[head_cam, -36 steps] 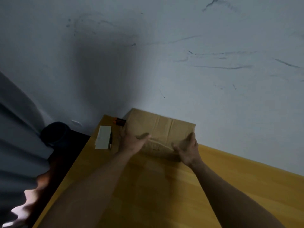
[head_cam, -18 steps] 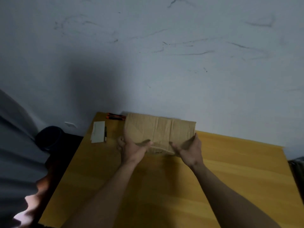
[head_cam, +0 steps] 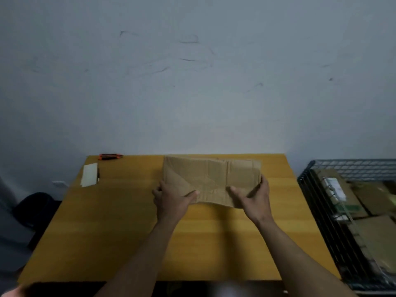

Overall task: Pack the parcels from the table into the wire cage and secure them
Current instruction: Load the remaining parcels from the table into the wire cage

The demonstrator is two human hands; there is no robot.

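Gripping the parcel [head_cam: 211, 179] at twelve o'clock on the table [head_cam: 128, 232], the left hand [head_cam: 173, 198] and right hand [head_cam: 255, 200] pinched its near corners.

Creased matt cardboard parcel [head_cam: 211, 181]; smooth wooden table [head_cam: 120, 221]; dark metal wire cage [head_cam: 317, 202].

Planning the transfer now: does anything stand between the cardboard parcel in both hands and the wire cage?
Nothing visible does. The left hand and right hand grip the parcel; only bare table lies between it and the wire cage.
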